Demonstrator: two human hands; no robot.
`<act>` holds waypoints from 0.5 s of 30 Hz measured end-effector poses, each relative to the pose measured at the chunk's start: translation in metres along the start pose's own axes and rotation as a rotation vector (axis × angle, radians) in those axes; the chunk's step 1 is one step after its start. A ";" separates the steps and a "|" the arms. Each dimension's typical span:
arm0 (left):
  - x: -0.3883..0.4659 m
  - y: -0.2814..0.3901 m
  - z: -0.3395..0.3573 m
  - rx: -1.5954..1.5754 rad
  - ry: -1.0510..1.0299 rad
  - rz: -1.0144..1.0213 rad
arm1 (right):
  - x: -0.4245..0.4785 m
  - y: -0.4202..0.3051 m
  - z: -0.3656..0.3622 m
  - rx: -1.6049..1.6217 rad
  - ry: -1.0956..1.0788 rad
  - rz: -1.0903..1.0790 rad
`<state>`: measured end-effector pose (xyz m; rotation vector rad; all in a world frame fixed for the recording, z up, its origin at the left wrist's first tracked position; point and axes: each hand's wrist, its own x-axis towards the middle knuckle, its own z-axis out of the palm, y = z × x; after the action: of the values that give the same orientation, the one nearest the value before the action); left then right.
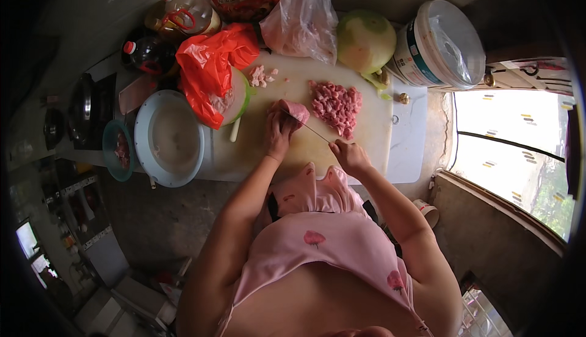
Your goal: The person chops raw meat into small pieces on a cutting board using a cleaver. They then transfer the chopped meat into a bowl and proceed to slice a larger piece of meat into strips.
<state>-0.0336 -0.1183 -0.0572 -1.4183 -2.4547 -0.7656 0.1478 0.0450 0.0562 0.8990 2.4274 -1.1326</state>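
My left hand (278, 131) presses on a piece of raw meat (296, 111) on the large pale cutting board (371, 122). My right hand (350, 154) grips the handle of a knife (315, 132), whose thin blade reaches left to the meat. The handle is mostly hidden in the fist. Just right of the meat lies a pile of diced raw meat (337, 109). Small pale bits, likely fat (261, 76), lie farther back on the board. A cut melon or gourd (240, 94), partly under a red plastic bag (206, 67), stands left of my left hand.
Left of the board are a light blue basin (200, 154) of cloudy water and a teal bowl (130, 167) with meat. Behind it stand bottles (194, 14), a clear plastic bag (300, 21), a round green gourd or melon (366, 39) and a white bucket (419, 57). A window is at right.
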 end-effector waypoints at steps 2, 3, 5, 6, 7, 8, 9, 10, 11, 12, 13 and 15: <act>0.000 -0.002 0.002 0.004 -0.033 0.011 | 0.011 -0.002 0.009 0.006 0.035 -0.016; 0.000 -0.003 0.002 0.008 -0.049 0.016 | 0.016 -0.008 0.010 -0.014 0.031 -0.014; -0.001 -0.003 0.003 0.010 -0.057 0.009 | 0.027 -0.022 0.010 -0.052 0.024 -0.010; -0.001 -0.003 0.004 0.011 -0.063 0.006 | 0.033 -0.027 0.013 -0.072 0.034 -0.016; 0.001 -0.001 0.003 0.025 -0.069 0.012 | 0.039 -0.031 0.017 -0.074 0.063 -0.036; 0.003 0.000 0.003 0.040 -0.076 0.018 | 0.046 -0.034 0.023 -0.076 0.093 -0.056; 0.005 0.001 0.002 0.056 -0.082 0.022 | 0.051 -0.038 0.028 -0.079 0.121 -0.077; 0.006 0.001 0.001 0.062 -0.084 0.013 | 0.056 -0.041 0.032 -0.080 0.150 -0.085; 0.008 0.002 0.000 0.069 -0.086 0.005 | 0.059 -0.040 0.033 -0.081 0.149 -0.081; 0.008 0.002 -0.001 0.077 -0.089 -0.006 | 0.062 -0.042 0.032 -0.082 0.146 -0.077; 0.008 0.003 -0.001 0.081 -0.099 -0.020 | 0.063 -0.043 0.032 -0.083 0.143 -0.074; 0.012 0.005 0.000 0.088 -0.117 -0.044 | 0.054 -0.036 0.026 -0.059 0.132 -0.051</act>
<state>-0.0349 -0.1075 -0.0505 -1.4188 -2.5804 -0.5907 0.0841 0.0293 0.0323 0.9257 2.5895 -1.0432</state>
